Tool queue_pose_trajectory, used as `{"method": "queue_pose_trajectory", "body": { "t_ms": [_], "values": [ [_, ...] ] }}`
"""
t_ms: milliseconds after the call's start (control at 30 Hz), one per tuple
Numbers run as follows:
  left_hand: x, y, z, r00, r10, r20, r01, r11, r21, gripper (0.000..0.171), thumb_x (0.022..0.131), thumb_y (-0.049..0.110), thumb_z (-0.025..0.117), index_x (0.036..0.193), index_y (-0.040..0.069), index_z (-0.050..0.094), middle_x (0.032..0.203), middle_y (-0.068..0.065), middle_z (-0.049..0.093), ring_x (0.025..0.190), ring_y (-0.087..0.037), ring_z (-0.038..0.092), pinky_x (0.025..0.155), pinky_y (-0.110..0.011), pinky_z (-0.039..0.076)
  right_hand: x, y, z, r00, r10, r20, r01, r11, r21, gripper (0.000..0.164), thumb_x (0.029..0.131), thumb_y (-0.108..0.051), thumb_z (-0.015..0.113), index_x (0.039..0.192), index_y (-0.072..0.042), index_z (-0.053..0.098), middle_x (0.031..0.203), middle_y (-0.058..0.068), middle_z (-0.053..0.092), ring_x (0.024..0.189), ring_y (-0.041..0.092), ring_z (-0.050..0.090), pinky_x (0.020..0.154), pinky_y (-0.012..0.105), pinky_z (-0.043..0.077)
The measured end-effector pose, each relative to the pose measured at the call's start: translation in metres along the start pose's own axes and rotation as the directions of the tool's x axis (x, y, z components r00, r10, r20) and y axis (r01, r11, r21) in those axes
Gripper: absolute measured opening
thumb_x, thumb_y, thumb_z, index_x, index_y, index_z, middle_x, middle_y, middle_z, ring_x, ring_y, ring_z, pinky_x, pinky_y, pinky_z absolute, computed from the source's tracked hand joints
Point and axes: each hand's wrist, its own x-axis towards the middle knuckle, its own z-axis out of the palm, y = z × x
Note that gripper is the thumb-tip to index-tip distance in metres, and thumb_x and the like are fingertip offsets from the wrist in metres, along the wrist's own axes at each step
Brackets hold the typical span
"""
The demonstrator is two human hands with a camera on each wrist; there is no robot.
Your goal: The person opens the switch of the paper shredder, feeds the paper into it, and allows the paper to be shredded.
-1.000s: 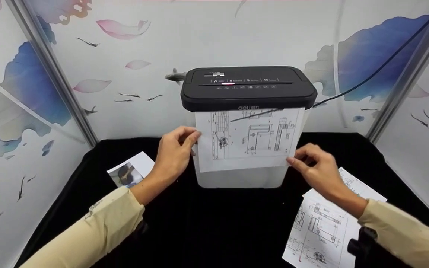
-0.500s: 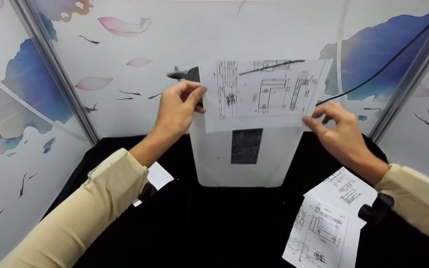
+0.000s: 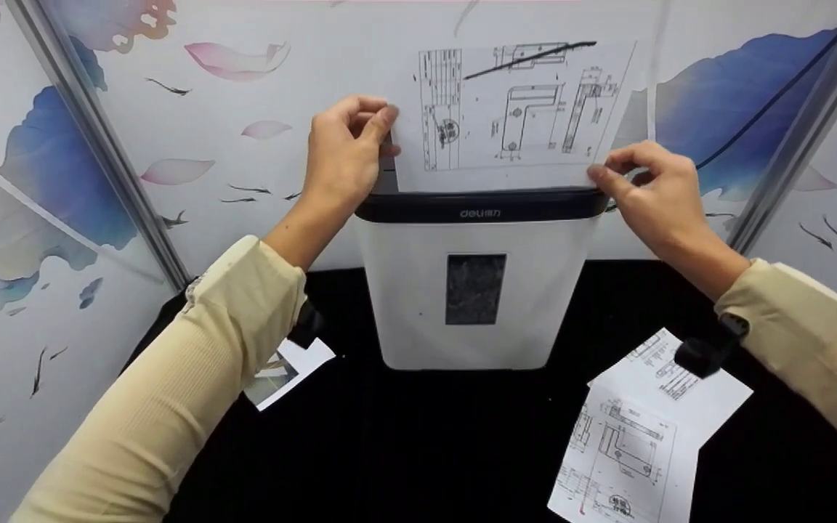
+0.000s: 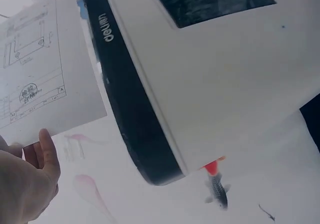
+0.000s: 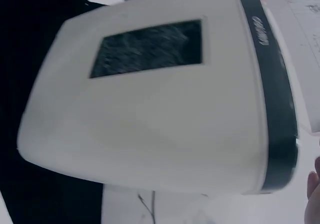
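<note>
A sheet of paper [image 3: 491, 120] printed with a technical drawing and crossed by a dark stroke is held up between both hands. The left hand [image 3: 346, 149] pinches its left edge, thumb in front. At the lower right corner, the right hand [image 3: 654, 189] pinches it between thumb and fingers. Behind and below the sheet stands a paper shredder [image 3: 404, 290] with a white bin, a dark window and a black top. The paper hides most of that top, slot included. In the left wrist view the sheet [image 4: 80, 93] appears beside the shredder's black rim [image 4: 130, 114].
Two overlapping printed sheets [image 3: 622, 450] lie on the black cloth [image 3: 426, 450] at right. A photo print [image 3: 280, 381] lies at left, partly under the left forearm. A black cable [image 3: 774, 98] runs up to the right. Patterned white panels [image 3: 280, 240] enclose the back and sides.
Both hands have raised the paper from in front of the shredder's bin to above its front rim. The bin's window and front rim are now uncovered, while the top is mostly hidden.
</note>
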Motion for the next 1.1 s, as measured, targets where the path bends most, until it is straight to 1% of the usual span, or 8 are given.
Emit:
{"method": "queue_pose_trajectory", "body": {
  "t_ms": [200, 367, 500, 567, 700, 867, 967, 1100],
  "values": [
    [0.018, 0.000, 0.004, 0.999, 0.020, -0.050, -0.021, 1.000, -0.011, 0.020, 0.089, 0.018, 0.058, 0.101, 0.004, 0.063, 0.092, -0.010, 0.065, 0.079, -0.020, 0.067, 0.076, -0.022, 0.055, 0.026, -0.002, -0.002, 0.999, 0.031, 0.036, -0.029, 0.998, -0.062, 0.031, 0.078, -0.039, 0.070, 0.094, -0.012, 0.072, 0.079, -0.018, 0.055, 0.077, -0.001, 0.050, 0.064, 0.015, 0.037],
    [0.029, -0.010, 0.008, 0.997, 0.013, -0.078, -0.014, 1.000, -0.015, 0.018, 0.089, 0.016, 0.057, 0.101, 0.003, 0.063, 0.092, -0.010, 0.065, 0.080, -0.020, 0.067, 0.074, -0.020, 0.055, 0.039, -0.003, 0.001, 0.995, 0.066, 0.074, -0.056, 0.990, -0.129, 0.035, 0.078, -0.040, 0.071, 0.098, -0.012, 0.072, 0.083, -0.019, 0.055, 0.081, -0.002, 0.049, 0.068, 0.015, 0.037],
    [0.031, -0.020, 0.009, 0.995, 0.028, -0.098, -0.024, 0.999, 0.038, 0.017, 0.090, 0.017, 0.057, 0.101, 0.005, 0.063, 0.092, -0.009, 0.066, 0.080, -0.018, 0.067, 0.075, -0.020, 0.054, 0.042, 0.001, 0.010, 0.985, 0.122, 0.119, -0.098, 0.977, -0.191, 0.038, 0.079, -0.043, 0.068, 0.102, -0.014, 0.071, 0.096, -0.008, 0.060, 0.090, 0.005, 0.051, 0.073, 0.016, 0.039],
    [0.032, -0.023, 0.008, 0.994, 0.034, -0.104, -0.028, 0.998, 0.057, 0.017, 0.090, 0.017, 0.056, 0.101, 0.005, 0.063, 0.091, -0.008, 0.065, 0.081, -0.017, 0.066, 0.075, -0.019, 0.054, 0.044, 0.001, 0.016, 0.981, 0.135, 0.138, -0.102, 0.970, -0.222, 0.038, 0.080, -0.044, 0.067, 0.103, -0.015, 0.071, 0.103, -0.001, 0.061, 0.095, 0.009, 0.051, 0.076, 0.018, 0.040],
    [0.036, -0.028, 0.007, 0.992, 0.040, -0.120, -0.033, 0.997, 0.064, 0.017, 0.090, 0.017, 0.057, 0.101, 0.005, 0.063, 0.089, -0.007, 0.065, 0.081, -0.017, 0.066, 0.075, -0.019, 0.054, 0.048, -0.001, 0.024, 0.974, 0.160, 0.160, -0.114, 0.959, -0.260, 0.037, 0.082, -0.042, 0.066, 0.107, -0.014, 0.069, 0.111, 0.007, 0.062, 0.101, 0.014, 0.053, 0.082, 0.024, 0.042],
    [0.039, -0.031, 0.007, 0.991, 0.045, -0.124, -0.038, 0.997, 0.062, 0.017, 0.090, 0.016, 0.057, 0.101, 0.004, 0.063, 0.088, -0.007, 0.064, 0.079, -0.018, 0.066, 0.074, -0.019, 0.054, 0.054, -0.005, 0.027, 0.963, 0.196, 0.183, -0.139, 0.949, -0.284, 0.038, 0.083, -0.042, 0.065, 0.110, -0.016, 0.068, 0.117, 0.007, 0.064, 0.107, 0.018, 0.054, 0.088, 0.032, 0.045],
    [0.038, -0.033, 0.010, 0.991, 0.049, -0.121, -0.039, 0.996, 0.085, 0.018, 0.091, 0.017, 0.056, 0.102, 0.006, 0.063, 0.090, -0.007, 0.066, 0.080, -0.017, 0.066, 0.075, -0.019, 0.054, 0.056, -0.005, 0.025, 0.968, 0.181, 0.173, -0.124, 0.947, -0.295, 0.034, 0.084, -0.038, 0.064, 0.109, -0.015, 0.068, 0.116, 0.006, 0.065, 0.107, 0.018, 0.056, 0.086, 0.029, 0.045],
    [0.036, -0.037, 0.013, 0.992, 0.046, -0.120, -0.029, 0.990, 0.141, 0.018, 0.092, 0.020, 0.054, 0.104, 0.009, 0.063, 0.093, -0.006, 0.067, 0.079, -0.015, 0.065, 0.073, -0.020, 0.052, 0.056, -0.002, 0.025, 0.973, 0.166, 0.158, -0.110, 0.943, -0.314, 0.030, 0.084, -0.034, 0.065, 0.106, -0.014, 0.070, 0.112, 0.008, 0.066, 0.102, 0.018, 0.057, 0.081, 0.027, 0.044]
  ]
}}
